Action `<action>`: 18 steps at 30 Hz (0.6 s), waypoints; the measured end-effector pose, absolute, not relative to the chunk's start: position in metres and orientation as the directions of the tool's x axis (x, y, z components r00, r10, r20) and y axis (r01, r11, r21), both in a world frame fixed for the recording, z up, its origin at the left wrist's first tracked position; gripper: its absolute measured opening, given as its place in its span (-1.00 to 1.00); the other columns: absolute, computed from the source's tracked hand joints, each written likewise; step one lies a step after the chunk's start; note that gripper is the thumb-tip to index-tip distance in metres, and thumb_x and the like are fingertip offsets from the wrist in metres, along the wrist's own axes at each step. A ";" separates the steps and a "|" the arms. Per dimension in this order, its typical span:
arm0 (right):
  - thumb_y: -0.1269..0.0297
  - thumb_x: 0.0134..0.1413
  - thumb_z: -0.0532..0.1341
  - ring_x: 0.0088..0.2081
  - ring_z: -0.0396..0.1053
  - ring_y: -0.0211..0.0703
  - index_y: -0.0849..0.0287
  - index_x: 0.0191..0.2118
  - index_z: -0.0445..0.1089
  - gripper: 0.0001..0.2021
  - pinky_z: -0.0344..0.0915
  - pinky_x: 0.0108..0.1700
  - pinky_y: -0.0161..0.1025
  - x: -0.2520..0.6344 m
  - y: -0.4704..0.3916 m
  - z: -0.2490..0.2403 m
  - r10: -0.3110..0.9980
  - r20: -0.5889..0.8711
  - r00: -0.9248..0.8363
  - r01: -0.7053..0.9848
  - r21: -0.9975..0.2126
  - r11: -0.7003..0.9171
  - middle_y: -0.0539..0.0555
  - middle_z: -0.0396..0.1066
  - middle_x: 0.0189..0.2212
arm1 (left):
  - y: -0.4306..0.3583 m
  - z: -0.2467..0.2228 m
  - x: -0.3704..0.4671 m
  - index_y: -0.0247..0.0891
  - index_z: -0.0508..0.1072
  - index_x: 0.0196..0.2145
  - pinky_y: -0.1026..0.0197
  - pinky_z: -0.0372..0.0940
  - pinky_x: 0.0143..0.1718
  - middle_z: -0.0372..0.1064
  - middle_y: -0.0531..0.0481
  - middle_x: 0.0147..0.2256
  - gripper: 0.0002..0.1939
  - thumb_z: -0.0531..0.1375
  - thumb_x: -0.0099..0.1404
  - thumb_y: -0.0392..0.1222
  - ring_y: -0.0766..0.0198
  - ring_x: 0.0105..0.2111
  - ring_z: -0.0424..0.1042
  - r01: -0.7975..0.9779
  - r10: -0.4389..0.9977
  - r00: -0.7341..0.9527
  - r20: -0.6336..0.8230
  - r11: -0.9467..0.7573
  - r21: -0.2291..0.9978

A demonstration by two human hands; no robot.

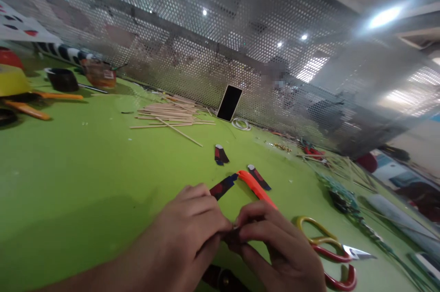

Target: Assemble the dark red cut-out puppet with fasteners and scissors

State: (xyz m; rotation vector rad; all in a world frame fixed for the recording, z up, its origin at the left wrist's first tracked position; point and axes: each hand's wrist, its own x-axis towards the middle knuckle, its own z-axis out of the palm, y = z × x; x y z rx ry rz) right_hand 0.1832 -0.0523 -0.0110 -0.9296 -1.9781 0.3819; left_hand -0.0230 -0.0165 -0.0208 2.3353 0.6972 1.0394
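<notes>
My left hand (192,232) and my right hand (278,241) meet at the fingertips, both pinching a small dark piece (232,238) that the fingers mostly hide. Just beyond my left knuckles a dark strip with a red pattern and a blue end (223,187) sticks out; I cannot tell if it is held. Beside it, an orange-red strip-like thing (256,186) runs behind my right fingers. Two dark cut pieces with white ends, one (221,155) farther off and one (259,177) nearer, lie on the green table (103,168). Under my hands is a dark object (225,279), partly hidden.
Scissors with yellow and red handles (330,248) lie right of my right hand. Thin wooden sticks (172,113) are piled at the back, near a leaning phone (229,102) and a white ring (241,124). A perforated metal screen (192,40) borders the table. Orange-handled tools (37,104) sit left.
</notes>
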 end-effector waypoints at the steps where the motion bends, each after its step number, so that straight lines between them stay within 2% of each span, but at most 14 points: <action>1: 0.59 0.11 0.31 -0.30 0.55 -0.20 0.13 -0.26 0.49 -0.81 0.53 -0.27 -0.32 0.183 -0.052 -0.011 0.737 0.597 -0.318 0.460 -0.582 0.670 0.07 0.51 -0.30 | -0.017 -0.020 -0.023 -0.25 0.52 -0.29 0.16 0.26 -0.15 0.46 0.01 -0.35 -0.75 0.11 0.41 -0.49 0.21 -0.32 0.36 0.259 0.621 0.586 0.521 -0.752 0.606; 7: 0.63 0.09 0.28 -0.31 0.58 -0.22 0.12 -0.24 0.50 -0.76 0.54 -0.26 -0.36 0.182 -0.052 -0.009 0.745 0.586 -0.318 0.475 -0.581 0.660 0.06 0.55 -0.29 | -0.020 -0.017 -0.022 -0.27 0.54 -0.24 0.18 0.28 -0.17 0.47 -0.01 -0.33 -0.73 0.08 0.42 -0.50 0.21 -0.30 0.37 0.268 0.603 0.585 0.543 -0.775 0.572; 11: 0.63 0.09 0.30 -0.29 0.59 -0.19 0.12 -0.22 0.51 -0.76 0.56 -0.25 -0.34 0.181 -0.054 -0.012 0.746 0.588 -0.313 0.463 -0.592 0.660 0.08 0.57 -0.28 | -0.018 -0.020 -0.022 -0.27 0.54 -0.26 0.19 0.28 -0.18 0.47 0.02 -0.35 -0.77 0.12 0.42 -0.47 0.24 -0.33 0.37 0.242 0.631 0.554 0.542 -0.746 0.621; 18: 0.59 0.10 0.36 -0.28 0.60 -0.19 0.12 -0.24 0.52 -0.80 0.56 -0.22 -0.34 0.178 -0.053 -0.013 0.755 0.577 -0.311 0.455 -0.608 0.651 0.07 0.59 -0.30 | -0.017 -0.023 -0.024 -0.23 0.53 -0.33 0.24 0.22 -0.33 0.46 0.06 -0.38 -0.81 0.18 0.31 -0.46 0.25 -0.34 0.39 0.271 0.719 0.508 0.475 -0.657 0.704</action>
